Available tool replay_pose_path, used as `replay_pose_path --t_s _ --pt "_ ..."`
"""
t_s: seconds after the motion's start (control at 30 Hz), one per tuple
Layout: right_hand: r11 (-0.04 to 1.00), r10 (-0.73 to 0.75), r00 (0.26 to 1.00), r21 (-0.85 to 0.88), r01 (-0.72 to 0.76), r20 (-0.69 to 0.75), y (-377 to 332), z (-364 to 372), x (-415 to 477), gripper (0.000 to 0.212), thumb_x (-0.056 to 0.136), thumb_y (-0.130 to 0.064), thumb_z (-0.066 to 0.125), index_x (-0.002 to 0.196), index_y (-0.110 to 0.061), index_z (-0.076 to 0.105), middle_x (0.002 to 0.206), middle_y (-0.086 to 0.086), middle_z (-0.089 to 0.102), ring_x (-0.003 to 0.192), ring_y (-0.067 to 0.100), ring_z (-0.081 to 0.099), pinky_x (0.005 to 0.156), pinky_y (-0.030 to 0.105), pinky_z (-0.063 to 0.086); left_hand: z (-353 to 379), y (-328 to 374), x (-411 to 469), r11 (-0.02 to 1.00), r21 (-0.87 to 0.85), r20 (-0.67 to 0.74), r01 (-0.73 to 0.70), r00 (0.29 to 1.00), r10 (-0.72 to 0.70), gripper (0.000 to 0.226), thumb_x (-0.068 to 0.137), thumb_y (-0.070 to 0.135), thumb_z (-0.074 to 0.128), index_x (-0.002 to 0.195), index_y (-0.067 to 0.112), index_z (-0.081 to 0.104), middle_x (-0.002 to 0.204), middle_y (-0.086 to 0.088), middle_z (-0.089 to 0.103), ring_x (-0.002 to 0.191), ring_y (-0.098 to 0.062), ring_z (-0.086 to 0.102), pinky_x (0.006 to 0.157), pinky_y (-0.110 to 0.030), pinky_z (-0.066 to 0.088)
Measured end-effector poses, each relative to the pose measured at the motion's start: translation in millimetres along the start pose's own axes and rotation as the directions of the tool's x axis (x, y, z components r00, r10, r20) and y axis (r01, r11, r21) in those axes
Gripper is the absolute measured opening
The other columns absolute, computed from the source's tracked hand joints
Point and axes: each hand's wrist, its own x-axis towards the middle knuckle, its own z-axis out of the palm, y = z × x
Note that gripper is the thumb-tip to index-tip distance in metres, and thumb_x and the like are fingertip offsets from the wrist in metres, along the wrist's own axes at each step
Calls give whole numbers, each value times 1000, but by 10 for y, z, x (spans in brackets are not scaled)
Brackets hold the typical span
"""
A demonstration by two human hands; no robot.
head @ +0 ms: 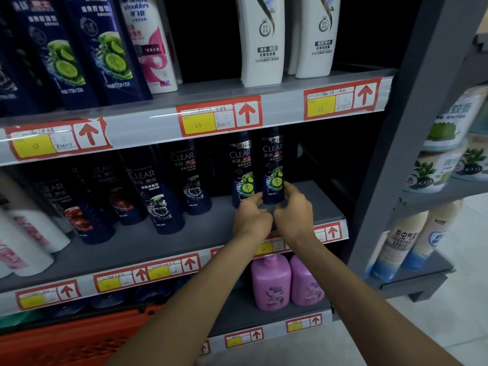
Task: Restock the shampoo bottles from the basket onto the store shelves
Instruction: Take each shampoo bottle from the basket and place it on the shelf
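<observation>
A dark blue Clear shampoo bottle (273,167) with limes on its label stands upright on the middle shelf (148,247). My left hand (252,216) and my right hand (293,207) both grip its base with their fingertips. A second lime bottle (241,170) stands just to its left, touching it. More dark Clear bottles (158,191) line the same shelf further left. The orange basket (79,336) sits low at the bottom left, below my left forearm.
The upper shelf holds tall blue lime bottles (66,48), a Head & Shoulders bottle (150,43) and white bottles (261,38). Pink bottles (272,281) stand on the lower shelf. A grey side rack (422,154) with other goods stands at right. Bare shelf lies right of the held bottle.
</observation>
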Motion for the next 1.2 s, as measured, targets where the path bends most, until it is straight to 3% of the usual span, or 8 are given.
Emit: replay_pose_path --t_s 0.13,0.23,0.33,0.43,0.83,0.97,1.07,1.2 --pt "999 34 995 -17 -36 -93 -24 62 -75 53 84 11 51 133 -7 61 117 9 68 110 24 63 96 38 52 -168 -69 -76 998 59 -74 10 997 -6 50 91 -3 60 138 15 59 122 -4 68 110 -20 64 90 -30 53" --pt "1000 22 1000 -2 -22 11 -82 153 -110 54 87 12 49 138 -6 58 123 9 66 117 22 61 104 39 51 -354 -140 -98 997 76 -187 20 982 -5 41 92 3 62 131 18 57 117 -1 66 98 -17 63 78 -29 51" --pt "996 69 990 54 -76 122 -164 232 -103 61 89 12 50 148 -6 49 137 10 60 130 22 55 110 31 45 -429 -163 -63 997 68 -172 28 985 -16 57 93 -3 60 146 15 49 131 -3 62 116 -21 63 98 -35 54" --pt "974 143 971 149 -173 191 -209 302 -92 65 88 12 54 150 -4 45 140 14 56 133 21 51 104 24 42 -400 -187 -22 998 39 -138 41 990 -35 69 91 -10 57 153 15 44 140 -7 59 124 -22 60 109 -42 51" --pt "959 166 960 190 -211 228 -144 355 -36 66 88 10 61 148 -11 47 133 9 57 121 20 57 107 36 50 -395 -291 110 999 -11 -110 48 993 -49 69 92 -9 58 156 12 40 144 -9 58 129 -24 59 113 -40 47" --pt "970 182 958 122 -212 222 -179 309 -43 61 91 7 59 148 -12 47 133 9 57 117 22 58 105 38 50 -506 -232 125 995 93 -40 42 998 -38 60 95 -10 56 151 6 47 146 -17 57 133 -32 57 110 -39 48" --pt "984 164 970 41 -174 177 -278 254 -138 60 90 -7 72 145 -14 50 126 7 61 118 24 60 103 39 50 -596 -175 38 995 85 5 52 999 -53 65 95 -19 49 155 5 41 153 -17 49 140 -31 49 117 -45 42" --pt "991 116 988 59 -122 99 -562 301 -320 48 86 -17 80 130 -15 61 104 -1 62 100 20 64 93 35 54 -926 -240 -208 996 70 2 -62 998 62 63 87 -13 65 144 13 56 135 -5 62 121 -23 62 101 -36 54"
